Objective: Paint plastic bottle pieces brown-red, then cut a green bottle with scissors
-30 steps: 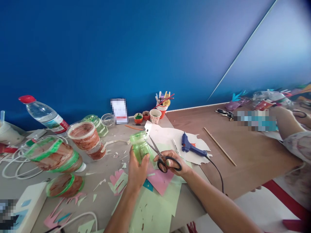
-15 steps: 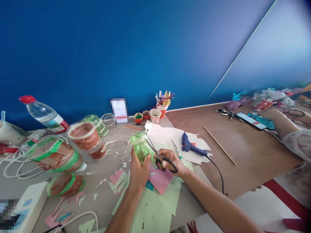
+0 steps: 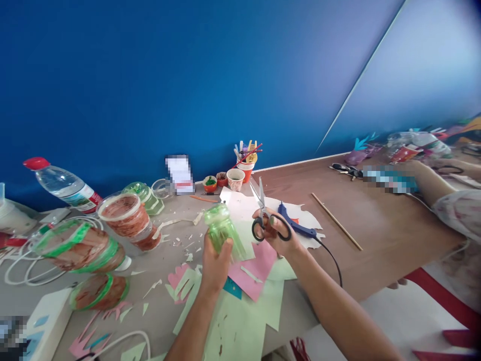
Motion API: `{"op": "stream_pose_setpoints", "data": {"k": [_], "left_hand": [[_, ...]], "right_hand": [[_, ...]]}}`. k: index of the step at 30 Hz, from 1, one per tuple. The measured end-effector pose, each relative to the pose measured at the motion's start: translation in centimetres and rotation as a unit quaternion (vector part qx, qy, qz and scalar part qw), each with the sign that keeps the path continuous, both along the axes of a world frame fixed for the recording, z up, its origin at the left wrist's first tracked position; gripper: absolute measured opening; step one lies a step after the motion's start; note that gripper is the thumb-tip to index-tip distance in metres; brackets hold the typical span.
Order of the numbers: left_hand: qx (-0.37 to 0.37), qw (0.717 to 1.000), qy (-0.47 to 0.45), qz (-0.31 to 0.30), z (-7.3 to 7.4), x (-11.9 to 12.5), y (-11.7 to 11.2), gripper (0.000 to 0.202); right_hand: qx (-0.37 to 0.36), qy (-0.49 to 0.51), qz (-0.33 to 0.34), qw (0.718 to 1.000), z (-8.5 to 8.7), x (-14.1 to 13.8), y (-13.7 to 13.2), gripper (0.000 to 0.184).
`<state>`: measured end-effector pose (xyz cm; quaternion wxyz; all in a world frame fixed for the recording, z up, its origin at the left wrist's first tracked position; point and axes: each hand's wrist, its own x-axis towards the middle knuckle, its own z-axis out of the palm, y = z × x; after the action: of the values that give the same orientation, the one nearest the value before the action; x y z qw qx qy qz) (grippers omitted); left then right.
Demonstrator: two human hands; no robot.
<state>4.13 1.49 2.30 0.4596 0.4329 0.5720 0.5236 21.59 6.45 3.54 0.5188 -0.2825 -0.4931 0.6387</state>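
My left hand (image 3: 212, 260) is wrapped round a green-tinted cut plastic bottle piece (image 3: 222, 229), held up over the table. My right hand (image 3: 276, 233) grips black-handled scissors (image 3: 265, 215) with fingers through the loops; the blades point upward and are slightly apart, clear of the bottle piece. Under both hands lie pink paper (image 3: 253, 265) and pale green paper sheets (image 3: 240, 321). A blue glue gun (image 3: 295, 225) rests on white paper just beyond my right hand.
Painted brown-and-green bottle sections (image 3: 128, 218) and a water bottle (image 3: 62, 185) stand at the left. Paper cups with brushes (image 3: 244, 168) sit at the back. A wooden stick (image 3: 336, 220) lies on the brown table. Another person's arm (image 3: 432, 183) is at the right.
My right hand lifted the scissors away from the green bottle piece and turned the blades upward. The left hand kept its hold on the piece. The camera view shifted slightly.
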Motion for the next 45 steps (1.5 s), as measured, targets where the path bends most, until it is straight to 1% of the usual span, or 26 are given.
{"op": "stream_pose_setpoints", "data": {"k": [2,3,4,5,6,8,11,13,15,16,17,18,19,20,21,23,24,25,26,27,29,31,34,37,42,45], "left_hand": [[0.020,1.000,-0.007,0.001,0.2,-0.7,0.3,0.043],[0.030,1.000,-0.004,0.002,0.3,-1.0,0.3,0.043],[0.037,0.999,0.003,0.004,0.3,-1.2,0.4,0.043],[0.043,0.999,0.012,0.008,0.4,-1.4,0.4,0.043],[0.047,0.999,0.023,0.013,0.5,-1.5,0.4,0.044],[0.043,0.998,0.040,0.016,0.7,-1.5,0.4,0.048],[0.031,0.998,0.049,0.017,0.9,-1.6,0.2,0.051],[0.034,0.998,0.052,0.015,0.9,-1.6,0.2,0.053],[0.033,0.998,0.056,0.009,0.8,-1.6,0.2,0.053],[0.030,0.998,0.060,0.007,0.7,-1.6,0.2,0.053],[0.026,0.998,0.064,0.006,0.6,-1.6,0.2,0.053],[0.024,0.997,0.068,0.005,0.5,-1.6,0.2,0.053],[0.025,0.997,0.072,0.003,0.5,-1.6,0.2,0.053],[0.030,0.997,0.074,0.001,0.4,-1.6,0.2,0.053],[0.037,0.996,0.075,-0.002,0.3,-1.6,0.2,0.054],[0.051,0.995,0.083,-0.009,0.1,-1.5,0.2,0.057],[0.056,0.994,0.093,-0.010,0.0,-1.4,0.2,0.059],[0.059,0.992,0.108,-0.008,-0.2,-1.4,0.2,0.061],[0.061,0.990,0.127,-0.005,-0.4,-1.3,0.2,0.063],[0.062,0.987,0.148,-0.001,-0.6,-1.2,0.2,0.065],[0.064,0.980,0.186,0.000,-1.1,-1.1,0.2,0.068],[0.067,0.975,0.211,-0.005,-1.5,-0.9,0.2,0.069],[0.080,0.967,0.240,-0.010,-2.1,-0.6,0.2,0.070],[0.101,0.955,0.278,-0.005,-2.5,-0.4,0.0,0.071],[0.142,0.932,0.332,0.010,-3.2,-0.2,-0.2,0.070],[0.174,0.917,0.359,0.015,-3.6,-0.2,-0.3,0.069]], "right_hand": [[0.000,-0.079,-0.021,0.997,-0.7,-0.1,0.2,0.055],[0.004,-0.142,-0.048,0.989,-1.0,-0.3,0.2,0.051],[0.013,-0.216,-0.086,0.973,-1.3,-0.5,0.3,0.047],[0.028,-0.292,-0.125,0.948,-1.4,-0.7,0.3,0.043],[0.048,-0.364,-0.159,0.916,-1.5,-0.9,0.3,0.042],[0.090,-0.481,-0.201,0.849,-1.5,-1.0,0.3,0.044],[0.112,-0.602,-0.207,0.763,-1.3,-0.9,0.3,0.054],[0.106,-0.661,-0.197,0.716,-1.2,-0.7,0.4,0.056],[0.103,-0.702,-0.179,0.682,-1.3,-0.6,0.5,0.054],[0.104,-0.713,-0.164,0.674,-1.4,-0.6,0.6,0.051],[0.105,-0.717,-0.144,0.674,-1.5,-0.5,0.7,0.046],[0.106,-0.711,-0.125,0.684,-1.7,-0.4,0.8,0.041],[0.110,-0.693,-0.111,0.704,-1.9,-0.3,1.0,0.035],[0.117,-0.663,-0.107,0.731,-2.0,-0.2,1.1,0.031],[0.128,-0.624,-0.123,0.761,-2.1,-0.2,1.2,0.028],[0.164,-0.528,-0.199,0.809,-2.0,-0.3,1.1,0.028],[0.191,-0.476,-0.243,0.824,-1.8,-0.5,0.9,0.028],[0.222,-0.426,-0.280,0.831,-1.5,-0.8,0.6,0.027],[0.259,-0.383,-0.303,0.833,-1.2,-1.2,0.3,0.025],[0.299,-0.351,-0.310,0.831,-0.9,-1.6,-0.1,0.023],[0.361,-0.328,-0.306,0.817,-0.5,-2.5,-0.7,0.021],[0.392,-0.335,-0.309,0.800,-0.3,-3.2,-1.1,0.020],[0.401,-0.353,-0.336,0.776,-0.5,-3.6,-1.2,0.018],[0.401,-0.362,-0.358,0.762,-0.6,-3.7,-1.1,0.018],[0.409,-0.376,-0.353,0.753,-0.2,-3.5,-1.0,0.018],[0.420,-0.405,-0.352,0.732,-0.1,-3.3,-0.9,0.019]]}}
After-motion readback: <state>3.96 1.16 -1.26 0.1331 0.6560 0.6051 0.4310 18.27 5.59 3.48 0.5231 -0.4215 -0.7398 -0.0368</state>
